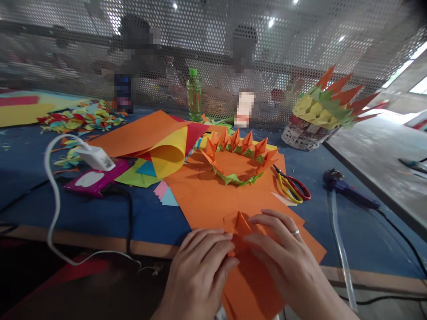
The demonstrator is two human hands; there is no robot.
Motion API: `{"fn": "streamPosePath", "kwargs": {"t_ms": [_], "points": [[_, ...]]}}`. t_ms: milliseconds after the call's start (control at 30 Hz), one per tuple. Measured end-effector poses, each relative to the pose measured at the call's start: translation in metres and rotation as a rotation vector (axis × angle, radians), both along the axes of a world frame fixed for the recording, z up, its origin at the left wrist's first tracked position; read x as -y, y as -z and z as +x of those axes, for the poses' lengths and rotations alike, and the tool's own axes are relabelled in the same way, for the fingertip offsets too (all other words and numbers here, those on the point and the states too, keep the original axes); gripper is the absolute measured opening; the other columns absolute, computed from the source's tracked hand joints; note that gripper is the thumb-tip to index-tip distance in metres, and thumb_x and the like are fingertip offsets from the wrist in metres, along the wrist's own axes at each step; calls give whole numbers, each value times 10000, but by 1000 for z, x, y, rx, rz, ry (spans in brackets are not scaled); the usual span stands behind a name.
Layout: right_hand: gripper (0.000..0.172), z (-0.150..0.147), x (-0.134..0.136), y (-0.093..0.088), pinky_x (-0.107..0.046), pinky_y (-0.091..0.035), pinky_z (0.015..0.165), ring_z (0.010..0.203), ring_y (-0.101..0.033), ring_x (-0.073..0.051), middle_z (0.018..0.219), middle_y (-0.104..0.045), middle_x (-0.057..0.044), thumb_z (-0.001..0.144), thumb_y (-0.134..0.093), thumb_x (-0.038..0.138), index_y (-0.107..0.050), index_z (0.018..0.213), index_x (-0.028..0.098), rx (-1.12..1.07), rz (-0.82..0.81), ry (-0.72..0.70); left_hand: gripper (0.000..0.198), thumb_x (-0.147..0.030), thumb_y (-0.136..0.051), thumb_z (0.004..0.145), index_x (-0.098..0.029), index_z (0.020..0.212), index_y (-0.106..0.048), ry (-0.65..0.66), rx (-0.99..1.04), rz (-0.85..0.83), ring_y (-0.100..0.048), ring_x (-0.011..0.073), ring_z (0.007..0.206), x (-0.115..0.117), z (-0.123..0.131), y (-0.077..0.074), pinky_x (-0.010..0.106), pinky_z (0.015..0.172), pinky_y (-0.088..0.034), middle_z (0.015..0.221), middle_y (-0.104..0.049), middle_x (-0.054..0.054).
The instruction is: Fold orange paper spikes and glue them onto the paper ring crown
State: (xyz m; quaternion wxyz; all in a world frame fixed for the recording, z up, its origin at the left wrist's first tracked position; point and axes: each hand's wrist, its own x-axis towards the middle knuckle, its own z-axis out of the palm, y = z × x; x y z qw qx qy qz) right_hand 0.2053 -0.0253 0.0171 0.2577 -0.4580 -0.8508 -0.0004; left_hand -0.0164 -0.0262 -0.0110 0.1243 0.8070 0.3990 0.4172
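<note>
A small piece of folded orange paper (241, 224) with a pointed tip lies over orange sheets at the front of the table. My left hand (203, 266) grips its left side, fingers curled and thumb underneath. From the other side, my right hand (283, 255), with a ring on one finger, pinches the same piece. My fingers partly hide its lower part. Just beyond, a ring of folded paper (238, 180) stands on the orange sheets (213, 204), green at its base with orange points. To its right rest scissors (293, 186) with red and yellow handles.
On the right lie a glue gun (353, 191) and a clear glue stick (340, 253). A folded-paper basket (312, 122) stands behind them. At left are a magenta power strip (96, 180), a white charger (95, 156) and paper scraps (83, 116). A green bottle (194, 95) stands behind.
</note>
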Motion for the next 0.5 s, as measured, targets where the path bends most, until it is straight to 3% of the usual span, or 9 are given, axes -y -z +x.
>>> {"fn": "streamPosePath", "kwargs": {"t_ms": [200, 367, 500], "points": [[232, -3, -4, -1, -389, -559, 991, 1283, -476, -231, 1232, -618, -85, 957, -559, 94, -657, 1086, 261, 19, 42, -24, 234, -34, -614, 935, -218, 1071, -666, 2, 38, 18, -680, 143, 1066, -2, -3, 0, 299, 990, -488, 1089, -758, 3], [288, -6, -5, 7, -379, -506, 1049, 1285, -491, -215, 1252, -624, -72, 974, -546, 105, -625, 1207, 256, -39, 33, -29, 211, -18, -565, 934, -191, 998, -668, -8, 99, 69, -688, 132, 1021, -4, -2, 0, 285, 987, -479, 1042, -764, 10], [311, -9, -5, 10, -365, -532, 996, 1204, -568, -216, 1178, -695, -67, 980, -566, 165, -559, 1287, 217, -93, 34, -8, 240, 0, -529, 928, -179, 972, -682, 13, 86, 87, -690, 123, 1045, -5, -4, -2, 271, 1042, -447, 1045, -770, 15]]}}
